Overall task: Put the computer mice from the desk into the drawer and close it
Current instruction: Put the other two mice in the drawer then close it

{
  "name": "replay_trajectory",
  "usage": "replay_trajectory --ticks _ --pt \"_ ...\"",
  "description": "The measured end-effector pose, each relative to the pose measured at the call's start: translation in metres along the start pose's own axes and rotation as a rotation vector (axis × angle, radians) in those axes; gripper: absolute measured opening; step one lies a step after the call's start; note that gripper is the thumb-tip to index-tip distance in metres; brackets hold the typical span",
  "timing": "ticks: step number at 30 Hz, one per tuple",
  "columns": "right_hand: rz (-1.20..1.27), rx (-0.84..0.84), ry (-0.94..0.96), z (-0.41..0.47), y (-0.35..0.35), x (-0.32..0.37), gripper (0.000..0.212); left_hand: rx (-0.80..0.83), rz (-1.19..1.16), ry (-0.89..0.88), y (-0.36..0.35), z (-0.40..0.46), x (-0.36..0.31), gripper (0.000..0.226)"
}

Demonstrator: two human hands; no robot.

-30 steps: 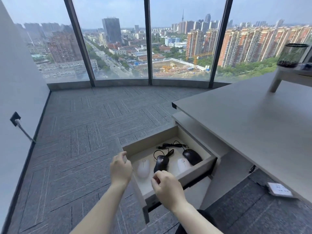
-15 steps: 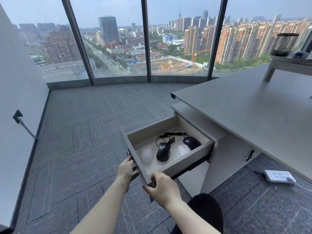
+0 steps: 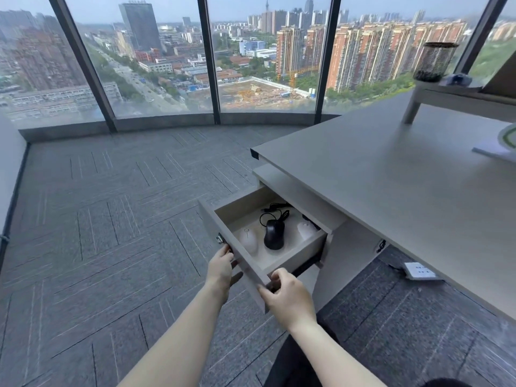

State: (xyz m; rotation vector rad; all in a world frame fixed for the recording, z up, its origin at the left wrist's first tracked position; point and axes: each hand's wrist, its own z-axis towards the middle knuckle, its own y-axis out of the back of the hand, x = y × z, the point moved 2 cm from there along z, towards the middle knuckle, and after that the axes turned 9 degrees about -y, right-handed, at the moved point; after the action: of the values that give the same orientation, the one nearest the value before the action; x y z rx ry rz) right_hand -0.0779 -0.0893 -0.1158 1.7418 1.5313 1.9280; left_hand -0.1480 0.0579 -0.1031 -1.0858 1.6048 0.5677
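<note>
Both hands are on the drawer front, a flat, matte grey-beige panel just below the middle of the frame. The left hand curls around its left face, fingers hooked over the top edge near a small metal lock. The right hand clasps the panel's lower right corner, thumb on the outside, fingers wrapped behind.

The drawer stands partly open, a boxy tray with smooth pale walls, its back part tucked under the cabinet. Inside lie the mice: a rounded white mouse at the left, a glossy black wired mouse in the middle with its thin cable looped behind it, and another white mouse at the right, touching the shadowed edge. A dark shape just behind that one is too hidden to name.

The desk fills the right of the frame, a broad smooth grey slab. At the upper right a mesh pen cup, cylindrical and see-through, sits on a white riser shelf. A white power strip lies on the ribbed grey carpet at the lower right.
</note>
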Motion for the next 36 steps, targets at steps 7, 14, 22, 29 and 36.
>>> replay_trajectory --ticks 7,14,22,29,36 --pt "0.124 -0.155 -0.173 0.032 0.029 -0.026 0.047 0.055 -0.013 0.056 -0.056 0.028 0.001 0.048" --pt "0.219 -0.336 -0.269 0.063 0.046 -0.051 0.079 0.098 -0.045 0.076 -0.107 0.048 -0.001 0.048" --pt "0.296 -0.359 -0.344 0.092 0.063 -0.066 0.080 0.113 -0.071 0.109 -0.146 0.071 0.005 0.047" --pt "0.393 -0.417 -0.367 0.109 0.065 -0.073 0.044 0.164 -0.070 0.114 -0.166 0.086 0.011 0.046" --pt "0.439 -0.435 -0.345 0.116 0.066 -0.078 0.041 0.196 -0.047 0.120 -0.172 0.089 0.010 0.048"
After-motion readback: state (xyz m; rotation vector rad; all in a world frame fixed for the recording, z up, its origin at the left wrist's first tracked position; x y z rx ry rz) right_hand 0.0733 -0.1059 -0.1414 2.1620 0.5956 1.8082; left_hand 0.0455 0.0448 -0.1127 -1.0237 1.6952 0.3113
